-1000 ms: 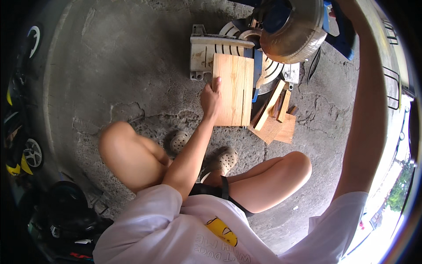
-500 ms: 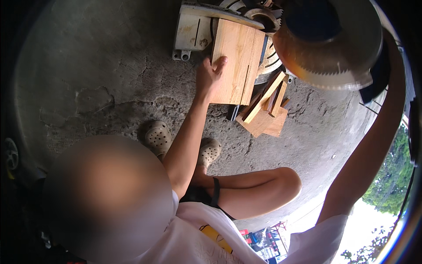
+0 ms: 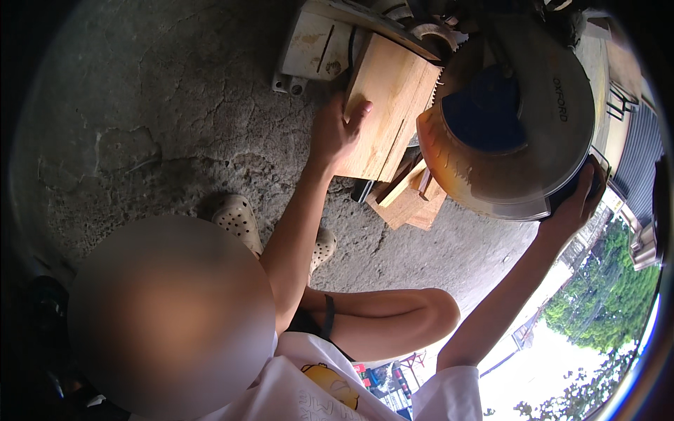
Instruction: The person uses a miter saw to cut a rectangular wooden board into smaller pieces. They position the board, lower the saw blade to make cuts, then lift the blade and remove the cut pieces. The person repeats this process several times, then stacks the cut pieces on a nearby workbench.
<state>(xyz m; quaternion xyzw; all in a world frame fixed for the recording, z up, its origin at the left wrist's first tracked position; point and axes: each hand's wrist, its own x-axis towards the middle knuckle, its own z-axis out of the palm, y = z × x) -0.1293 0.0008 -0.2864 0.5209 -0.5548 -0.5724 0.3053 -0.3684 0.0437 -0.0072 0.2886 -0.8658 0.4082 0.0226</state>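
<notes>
Under the left hand (image 3: 335, 133) lies a flat wooden board (image 3: 388, 105), resting on the base of a mitre saw (image 3: 319, 43) that stands on the concrete floor (image 3: 175, 119). The palm presses flat on the board's near left edge, fingers spread and the thumb laid up along the face; it pins the board down and does not wrap it. The board looks stiff, dry and light, with a planed face that could slide on the metal base, so I judge a flat downward press at the edge farthest from the blade the safe place to hold it. Just right of that hand hangs the round toothed blade (image 3: 519, 119) under its orange guard (image 3: 449, 165), its teeth close to the board's right edge. The right hand (image 3: 572, 203) is closed round the saw's dark handle, out beyond the blade from the board. The saw head looks heavy and rigid.

Counted: one board on the saw, one blade, two hands. Below the board, between the two grips, lies a small heap of wooden offcuts (image 3: 407, 200); three or four pieces show, the exact count is unclear. Nearer the body than the left hand, two pale perforated clogs (image 3: 239, 217) stand on the floor
</notes>
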